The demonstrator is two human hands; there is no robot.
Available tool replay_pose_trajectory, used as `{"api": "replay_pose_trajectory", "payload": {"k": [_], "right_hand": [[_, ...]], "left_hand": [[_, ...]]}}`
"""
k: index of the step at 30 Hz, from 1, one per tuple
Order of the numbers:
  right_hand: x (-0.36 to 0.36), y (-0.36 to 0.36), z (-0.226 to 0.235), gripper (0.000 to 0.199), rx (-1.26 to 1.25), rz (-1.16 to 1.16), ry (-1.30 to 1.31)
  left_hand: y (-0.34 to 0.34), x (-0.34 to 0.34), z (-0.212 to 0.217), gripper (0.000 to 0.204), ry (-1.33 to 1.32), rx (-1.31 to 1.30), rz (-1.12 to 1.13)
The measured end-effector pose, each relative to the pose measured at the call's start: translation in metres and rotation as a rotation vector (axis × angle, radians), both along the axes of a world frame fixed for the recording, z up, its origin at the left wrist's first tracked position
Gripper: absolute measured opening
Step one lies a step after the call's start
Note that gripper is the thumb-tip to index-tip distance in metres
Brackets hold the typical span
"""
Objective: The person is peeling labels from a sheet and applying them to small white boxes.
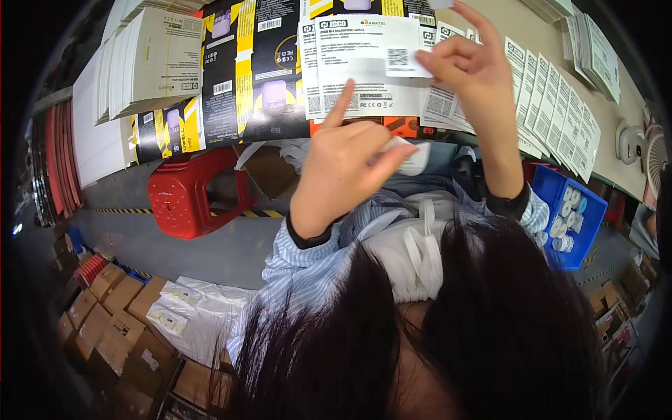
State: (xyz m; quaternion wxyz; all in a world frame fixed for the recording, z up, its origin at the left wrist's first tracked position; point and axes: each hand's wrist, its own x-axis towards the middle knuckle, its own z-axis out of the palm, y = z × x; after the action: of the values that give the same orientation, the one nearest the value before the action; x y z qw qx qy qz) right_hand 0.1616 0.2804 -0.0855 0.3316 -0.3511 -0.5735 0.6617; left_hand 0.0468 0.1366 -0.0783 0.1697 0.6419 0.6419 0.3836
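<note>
Overhead, right hand (470, 66) pinches small white label (404, 61); printed code square.

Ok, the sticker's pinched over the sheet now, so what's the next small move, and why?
Probably lower the right hand and press the small white sticker onto the white sheet. It hangs just above the sheet, and the left hand already has a forefinger out beside it, ready to steady or smooth it.

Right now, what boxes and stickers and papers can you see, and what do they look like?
Flat black-and-yellow cartons: tabletop, left of the hands.
White label sheet: table middle, rectangular, behind the left hand.
Small white sticker: pinched by the right hand.
White label strips: fanned out at right.
White folded cartons: stacked far left.
Brown boxes: floor, lower left.
</note>
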Motion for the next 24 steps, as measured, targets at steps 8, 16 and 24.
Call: {"api": "replay_pose_trajectory", "payload": {"k": [8,16,24], "right_hand": [[-0.029,-0.010,-0.019,0.067,0.023,0.090,-0.139],[-0.034,-0.015,-0.017,0.066,0.049,0.072,-0.220],[-0.038,-0.020,-0.009,0.064,0.246,0.051,-0.420]], "left_hand": [[-0.008,-0.007,-0.026,0.023,0.001,-0.050,0.027],[-0.008,-0.009,-0.031,0.025,-0.041,-0.041,0.023],[-0.009,-0.010,-0.029,0.026,-0.035,-0.075,0.012]]}}
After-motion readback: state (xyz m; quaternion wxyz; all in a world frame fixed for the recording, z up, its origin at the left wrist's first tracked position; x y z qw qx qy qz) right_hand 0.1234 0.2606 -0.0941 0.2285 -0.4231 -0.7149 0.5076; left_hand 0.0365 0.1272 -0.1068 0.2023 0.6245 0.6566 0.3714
